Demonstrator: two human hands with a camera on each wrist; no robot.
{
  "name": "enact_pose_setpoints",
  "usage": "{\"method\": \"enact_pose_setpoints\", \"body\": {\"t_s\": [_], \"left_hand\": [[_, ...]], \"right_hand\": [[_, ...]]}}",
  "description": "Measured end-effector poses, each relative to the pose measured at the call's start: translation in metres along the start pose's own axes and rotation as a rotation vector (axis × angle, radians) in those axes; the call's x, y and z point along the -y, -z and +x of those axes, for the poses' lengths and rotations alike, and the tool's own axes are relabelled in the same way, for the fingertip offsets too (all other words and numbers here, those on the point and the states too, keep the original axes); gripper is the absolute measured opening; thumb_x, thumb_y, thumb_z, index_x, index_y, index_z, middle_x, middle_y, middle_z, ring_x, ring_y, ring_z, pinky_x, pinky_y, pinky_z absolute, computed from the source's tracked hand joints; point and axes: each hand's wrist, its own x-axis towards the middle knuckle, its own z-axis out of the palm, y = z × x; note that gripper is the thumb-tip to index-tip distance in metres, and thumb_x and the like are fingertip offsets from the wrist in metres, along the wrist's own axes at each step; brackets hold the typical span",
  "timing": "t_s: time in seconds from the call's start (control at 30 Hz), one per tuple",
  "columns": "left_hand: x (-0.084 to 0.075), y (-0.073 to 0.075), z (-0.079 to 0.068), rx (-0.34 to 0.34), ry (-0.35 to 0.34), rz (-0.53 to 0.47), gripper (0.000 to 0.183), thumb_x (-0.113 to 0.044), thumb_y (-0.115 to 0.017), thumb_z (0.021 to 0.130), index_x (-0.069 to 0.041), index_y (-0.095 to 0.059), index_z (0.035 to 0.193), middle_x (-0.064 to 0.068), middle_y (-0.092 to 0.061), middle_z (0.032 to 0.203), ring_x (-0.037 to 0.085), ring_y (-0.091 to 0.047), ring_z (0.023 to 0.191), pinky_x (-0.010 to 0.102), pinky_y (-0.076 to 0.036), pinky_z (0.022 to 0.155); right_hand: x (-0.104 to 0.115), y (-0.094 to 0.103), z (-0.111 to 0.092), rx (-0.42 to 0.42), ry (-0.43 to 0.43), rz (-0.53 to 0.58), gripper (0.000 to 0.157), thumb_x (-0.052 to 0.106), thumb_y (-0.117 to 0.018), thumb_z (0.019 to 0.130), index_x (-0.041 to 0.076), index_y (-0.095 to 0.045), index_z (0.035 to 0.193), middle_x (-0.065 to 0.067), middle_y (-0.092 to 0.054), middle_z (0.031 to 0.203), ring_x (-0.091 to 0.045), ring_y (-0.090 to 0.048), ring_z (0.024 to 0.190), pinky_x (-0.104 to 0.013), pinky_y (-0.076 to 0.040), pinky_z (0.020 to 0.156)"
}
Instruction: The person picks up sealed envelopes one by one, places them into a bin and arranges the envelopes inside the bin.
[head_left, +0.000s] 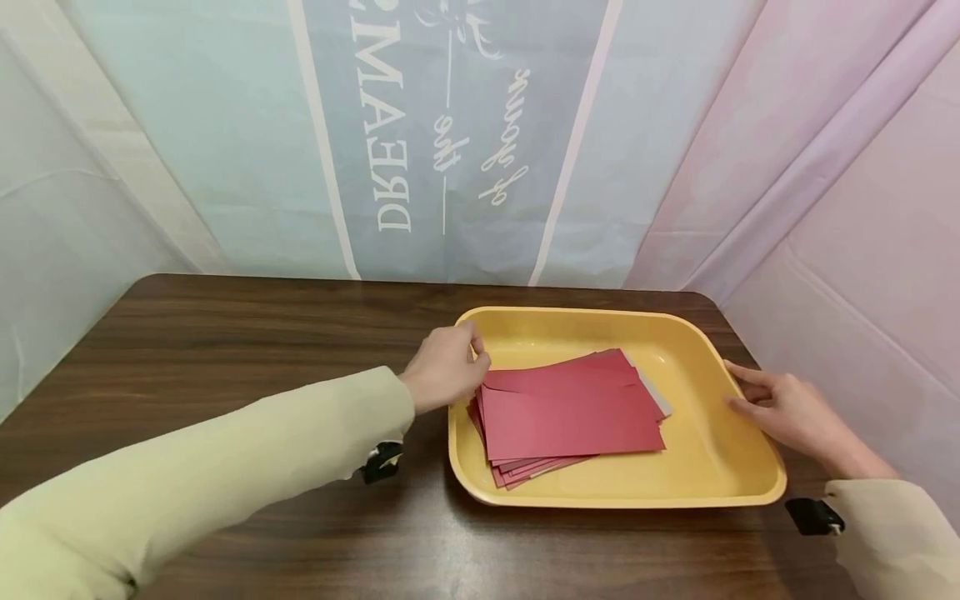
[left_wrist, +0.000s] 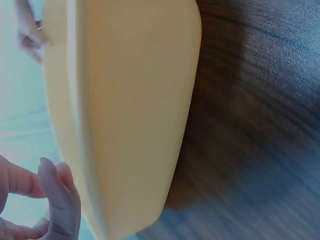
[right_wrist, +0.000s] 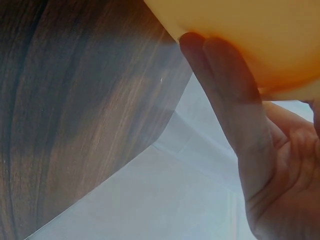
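A yellow plastic tray (head_left: pixel 720 479) sits on the right half of the table, holding a loose stack of red envelopes (head_left: pixel 573 417). A pale slip (head_left: pixel 651 385) shows at the stack's right edge. My left hand (head_left: pixel 447 358) is over the tray's left rim, its fingers loosely bent and nothing visible between them; the left wrist view has the thumb and fingers (left_wrist: pixel 61 197) above the rim. At the right end, my right hand (head_left: pixel 787 417) grips the tray wall, thumb inside the rim. In the right wrist view, its extended fingers (right_wrist: pixel 220 75) lie against the outer wall.
The dark wood-grain table (head_left: pixel 247 342) extends left and in front of the tray. A printed cloth backdrop (head_left: pixel 465 167) hangs behind it, and a pinkish cloth (head_left: pixel 885 292) hangs close by the right hand.
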Motion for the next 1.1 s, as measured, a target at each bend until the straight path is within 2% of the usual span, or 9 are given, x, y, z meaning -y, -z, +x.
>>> {"method": "enact_pose_setpoints", "body": {"t_s": [0.13,0.23,0.43,0.57,0.73,0.93,1.1], "left_hand": [[0.011,0.012,0.0,-0.094,-0.074,0.067,0.008,-0.013,-0.053,0.091,-0.006,-0.057,0.09,0.003,-0.056,0.07,0.013,-0.053,0.054,0.025,-0.044,0.053],[0.02,0.021,-0.002,-0.15,-0.1,0.114,0.008,-0.013,-0.053,0.089,-0.007,-0.059,0.088,0.003,-0.057,0.075,0.014,-0.053,0.064,0.027,-0.043,0.062],[0.039,0.038,-0.007,-0.216,-0.115,0.14,0.009,-0.015,-0.054,0.089,-0.009,-0.06,0.088,0.003,-0.061,0.078,0.016,-0.055,0.07,0.03,-0.045,0.065],[0.049,0.048,-0.011,-0.259,-0.127,0.173,0.009,-0.015,-0.053,0.089,-0.009,-0.061,0.087,0.004,-0.061,0.081,0.017,-0.056,0.071,0.031,-0.045,0.066],[0.058,0.056,-0.014,-0.287,-0.135,0.214,0.011,-0.015,-0.052,0.09,-0.01,-0.061,0.086,0.004,-0.061,0.085,0.019,-0.057,0.075,0.033,-0.044,0.067],[0.066,0.06,-0.018,-0.299,-0.16,0.278,0.01,-0.015,-0.053,0.09,-0.009,-0.06,0.086,0.007,-0.06,0.087,0.021,-0.056,0.074,0.035,-0.044,0.065],[0.069,0.062,-0.021,-0.293,-0.183,0.341,0.008,-0.015,-0.055,0.089,-0.009,-0.06,0.088,0.008,-0.06,0.091,0.022,-0.056,0.071,0.037,-0.046,0.062]], "right_hand": [[0.0,0.0,0.001,0.005,-0.008,-0.024,0.056,0.016,-0.068,0.089,-0.013,-0.048,0.131,-0.018,-0.073,0.086,-0.013,-0.069,0.066,-0.022,-0.049,0.059],[0.0,0.0,0.002,0.008,-0.004,-0.043,0.056,0.017,-0.068,0.088,-0.013,-0.048,0.131,-0.015,-0.073,0.084,-0.013,-0.068,0.066,-0.024,-0.048,0.059],[0.0,0.001,0.005,0.001,0.025,-0.1,0.054,0.016,-0.07,0.085,-0.014,-0.052,0.127,-0.007,-0.073,0.079,-0.01,-0.066,0.065,-0.028,-0.047,0.06],[0.002,0.005,0.008,0.008,0.035,-0.149,0.054,0.016,-0.071,0.084,-0.015,-0.053,0.124,-0.006,-0.072,0.079,-0.016,-0.066,0.066,-0.034,-0.048,0.061],[0.007,0.011,0.013,0.05,0.012,-0.193,0.058,0.02,-0.071,0.083,-0.016,-0.051,0.125,-0.016,-0.072,0.085,-0.032,-0.067,0.076,-0.047,-0.05,0.067],[0.012,0.016,0.013,0.095,0.025,-0.254,0.064,0.023,-0.073,0.081,-0.015,-0.05,0.127,-0.036,-0.061,0.106,-0.052,-0.058,0.095,-0.057,-0.047,0.077],[0.026,0.016,0.014,0.093,0.101,-0.283,0.062,0.024,-0.074,0.08,-0.012,-0.053,0.126,-0.035,-0.061,0.108,-0.051,-0.057,0.098,-0.058,-0.047,0.08]]}}
